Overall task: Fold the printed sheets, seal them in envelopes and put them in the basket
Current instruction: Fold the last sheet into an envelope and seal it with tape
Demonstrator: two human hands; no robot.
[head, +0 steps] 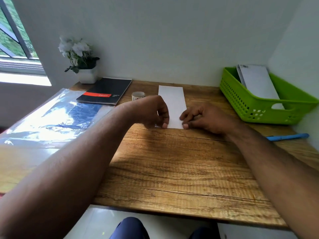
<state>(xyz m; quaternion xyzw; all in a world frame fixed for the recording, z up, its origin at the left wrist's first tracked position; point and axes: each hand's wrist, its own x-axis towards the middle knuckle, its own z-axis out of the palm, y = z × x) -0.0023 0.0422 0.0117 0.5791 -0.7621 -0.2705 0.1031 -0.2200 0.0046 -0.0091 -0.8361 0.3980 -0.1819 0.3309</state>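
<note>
A long white folded sheet point(173, 102) lies flat on the wooden desk point(172, 161), running away from me. My left hand point(151, 112) pinches its near left corner with thumb and fingers. My right hand point(205, 118) presses on its near right corner, thumb at the edge. The green plastic basket point(245, 104) stands at the far right with white envelopes point(257, 81) leaning inside it.
A black notebook with a red band point(105, 90) lies at the back left, a tape roll point(138, 95) beside it. A shiny plastic sleeve point(48, 118) covers the desk's left side. A potted white flower point(81, 61) stands in the corner. A blue pen point(286, 137) lies at the right.
</note>
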